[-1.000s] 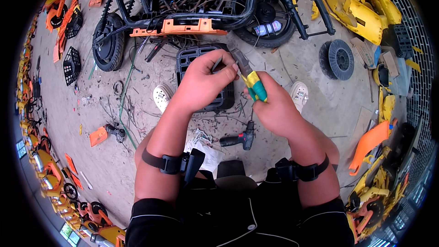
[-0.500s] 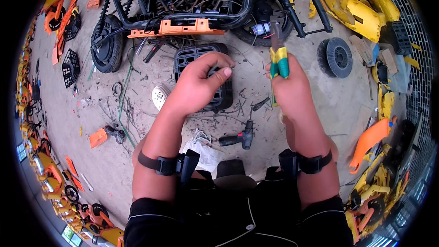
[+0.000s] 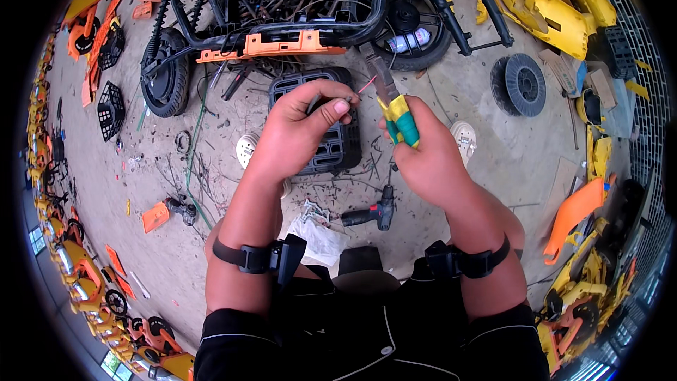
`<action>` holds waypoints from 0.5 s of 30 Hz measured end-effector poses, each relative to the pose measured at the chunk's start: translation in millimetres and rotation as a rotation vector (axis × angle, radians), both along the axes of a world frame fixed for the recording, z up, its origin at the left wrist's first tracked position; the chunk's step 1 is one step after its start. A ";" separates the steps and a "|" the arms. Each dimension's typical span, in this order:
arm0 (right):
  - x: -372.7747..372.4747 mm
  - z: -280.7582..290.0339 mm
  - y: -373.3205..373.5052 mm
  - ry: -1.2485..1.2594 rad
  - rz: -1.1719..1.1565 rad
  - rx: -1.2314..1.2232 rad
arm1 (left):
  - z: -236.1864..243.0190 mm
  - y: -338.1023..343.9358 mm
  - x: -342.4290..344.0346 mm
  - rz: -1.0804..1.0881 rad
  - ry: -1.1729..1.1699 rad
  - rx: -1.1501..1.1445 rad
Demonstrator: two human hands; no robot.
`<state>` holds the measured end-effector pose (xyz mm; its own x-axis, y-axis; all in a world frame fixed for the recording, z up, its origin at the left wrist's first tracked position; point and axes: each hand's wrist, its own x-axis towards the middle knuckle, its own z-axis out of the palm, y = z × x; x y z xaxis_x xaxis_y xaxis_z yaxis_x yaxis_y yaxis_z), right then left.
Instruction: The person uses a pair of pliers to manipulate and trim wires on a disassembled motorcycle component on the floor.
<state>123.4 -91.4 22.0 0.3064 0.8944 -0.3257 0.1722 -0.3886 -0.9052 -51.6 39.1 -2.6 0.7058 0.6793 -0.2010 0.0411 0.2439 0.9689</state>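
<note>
My left hand point(image 3: 296, 127) is closed, thumb against the curled fingers, pinching a thin red wire point(image 3: 366, 85) whose end sticks out to the right. Something small and dark also shows between thumb and forefinger, too little to name. My right hand point(image 3: 431, 162) grips pliers point(image 3: 400, 118) by their yellow and green handles. The metal jaws tilt up and left, close beside the wire's end; whether they touch it I cannot tell. Below my left hand lies a black plastic crate-like frame point(image 3: 326, 149) on the floor.
Ahead stands a black vehicle frame point(image 3: 384, 0) with an orange strip point(image 3: 296, 42) and wheels. A cordless drill point(image 3: 384, 208) and a white plastic bag point(image 3: 317, 236) lie near my feet. Dark discs point(image 3: 525, 86) and yellow panels point(image 3: 543, 14) are at the right.
My right hand has swung the pliers left toward my left hand, tilting them from upright to leftward. The red wire's end now shows clearly beside the jaws. My left hand has barely moved.
</note>
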 end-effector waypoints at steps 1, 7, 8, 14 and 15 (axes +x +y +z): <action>-0.3 1.6 0.1 -0.024 0.011 0.010 | 0.6 -0.2 0.8 0.000 -0.012 -0.009; 0.8 -0.5 -1.0 -0.090 0.053 0.020 | 0.1 -0.5 4.3 0.024 -0.046 0.002; 1.4 -1.0 -1.4 -0.127 0.061 0.018 | 0.3 -0.5 4.7 0.029 -0.049 0.009; 2.7 -4.4 -3.4 -0.204 0.097 -0.029 | 4.2 -1.0 7.9 0.065 0.046 0.007; 2.8 -4.1 -3.6 -0.200 0.103 -0.029 | 4.5 -0.9 7.7 0.057 0.074 0.020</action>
